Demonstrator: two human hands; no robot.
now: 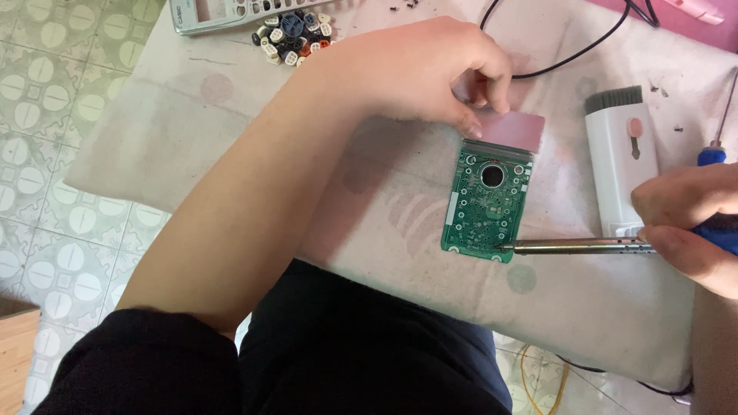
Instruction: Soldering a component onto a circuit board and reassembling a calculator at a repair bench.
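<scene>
Pale cloth with faded round spots covers the tabletop (231,115), and a patterned tile floor shows beside it. On the cloth lies a green circuit board (487,201) with a pink strip along its far edge.

The left hand (430,69) rests just beyond the board, its fingers (467,123) curled and pressing on that pink strip, so it pins the board and does not grip it. The right hand (688,223) is clenched around the blue handle of a screwdriver (576,246), whose metal tip touches the near corner of the board.

Risks, as I judge them: the board is held only at its far edge, so a hard push could make it turn on the soft cloth. The tip could also slip and scratch the board. Small dark specks, maybe screws, lie beyond the white brush tool (619,161) to the right of the board, and they could get lost in the folds.

Hard to see: the screw under the tip is too small to confirm. The grey calculator shell (223,14) and the black cable (573,50), both beyond the board, are cut off by the frame. The pile of loose keys (294,34) beside the shell is too small to count, and the right hand is partly out of view.
</scene>
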